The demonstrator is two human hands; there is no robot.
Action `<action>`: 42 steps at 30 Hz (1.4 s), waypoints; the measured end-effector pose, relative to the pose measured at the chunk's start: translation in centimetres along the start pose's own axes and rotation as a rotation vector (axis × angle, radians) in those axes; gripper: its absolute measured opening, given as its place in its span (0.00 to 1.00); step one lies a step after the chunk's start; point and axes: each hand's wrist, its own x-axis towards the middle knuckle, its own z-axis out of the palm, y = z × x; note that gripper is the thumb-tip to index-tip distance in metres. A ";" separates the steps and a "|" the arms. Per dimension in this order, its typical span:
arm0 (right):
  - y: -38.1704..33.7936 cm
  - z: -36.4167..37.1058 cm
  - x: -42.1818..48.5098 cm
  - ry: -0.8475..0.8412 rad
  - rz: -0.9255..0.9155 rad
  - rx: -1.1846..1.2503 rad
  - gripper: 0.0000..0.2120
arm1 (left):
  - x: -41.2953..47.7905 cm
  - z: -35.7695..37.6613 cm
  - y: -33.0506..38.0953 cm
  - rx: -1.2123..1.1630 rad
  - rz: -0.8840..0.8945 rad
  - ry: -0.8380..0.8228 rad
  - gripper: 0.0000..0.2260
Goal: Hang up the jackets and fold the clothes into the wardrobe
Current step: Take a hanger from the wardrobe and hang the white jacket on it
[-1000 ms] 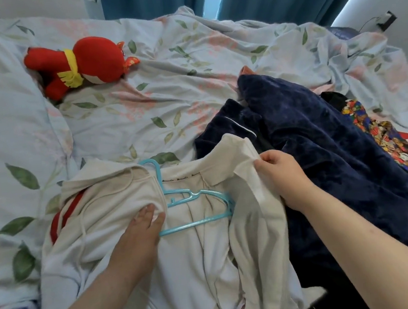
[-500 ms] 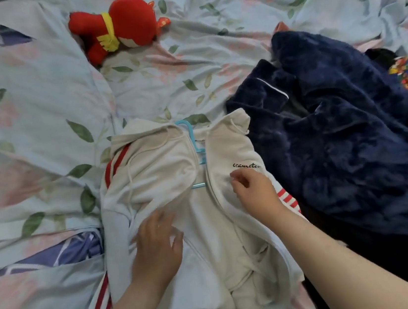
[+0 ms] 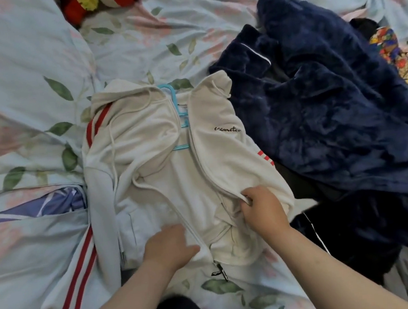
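- The white jacket is lying front-up on the bed, unzipped. The blue hanger is already inside the shoulders, with its hook poking out at the collar.
- The right hand has its fingers curled round the zip edge of the jacket's right front panel, pinching it low down.
- The left hand is on the other panel, right beside the zip edge. Its fingers look laid flat on the cloth rather than gripping, but it's a bit blurry.
- So I'd say we're at the "close it up on the hanger" step of hanging this one, not carrying it off yet.
- Next move, I reckon: bring the two front edges together at the bottom, where the zip pull sits, get it started, then lift by the hook.
- The navy fleece is piled just to the right, touching the jacket's sleeve side, and looks untouched so far. The wardrobe isn't in shot.
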 end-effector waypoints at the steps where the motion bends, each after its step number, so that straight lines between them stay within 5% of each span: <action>1: -0.7 0.0 0.2 0.009 -0.026 0.054 0.06 | 0.2 0.1 -0.3 0.033 0.025 -0.015 0.20; 6: -5.5 1.0 2.6 0.055 -0.099 0.257 0.09 | 0.5 -0.3 -1.5 0.146 0.100 -0.156 0.09; 11: -8.7 3.4 5.0 -0.097 -0.102 0.235 0.18 | 0.1 -3.1 -2.5 -0.402 0.018 -0.385 0.16; 14: -7.6 3.7 3.3 -0.163 -0.061 0.280 0.08 | 0.3 -3.8 -2.9 -0.469 -0.001 -0.229 0.17; 16: -6.0 3.4 1.0 -0.112 -0.055 0.341 0.14 | 0.6 -3.9 -2.9 -0.515 -0.001 -0.121 0.17; 20: -2.7 3.6 -5.1 0.096 -0.090 0.305 0.10 | 0.4 -2.7 -2.3 -0.327 0.069 0.205 0.12; 22: -1.0 4.5 -7.7 0.106 -0.037 0.316 0.05 | -0.4 -1.5 -1.5 -0.224 0.262 0.454 0.09; 24: 0.4 5.8 -9.3 0.025 0.093 0.343 0.06 | -1.4 0.0 -0.9 -0.139 0.537 0.529 0.12; 28: 1.7 8.9 -9.9 -0.188 0.309 0.437 0.08 | -1.9 2.5 -0.9 0.067 0.626 0.304 0.27; 31: 1.6 10.1 -9.1 -0.097 0.337 0.531 0.17 | -1.5 4.1 -0.9 0.275 0.598 0.218 0.29; 36: 1.3 10.2 -8.5 0.003 0.519 0.923 0.19 | -1.2 5.4 0.3 0.325 0.485 0.208 0.31; 42: 1.2 9.1 -8.0 -0.049 0.468 1.052 0.14 | -1.3 5.2 1.2 0.221 0.446 0.208 0.17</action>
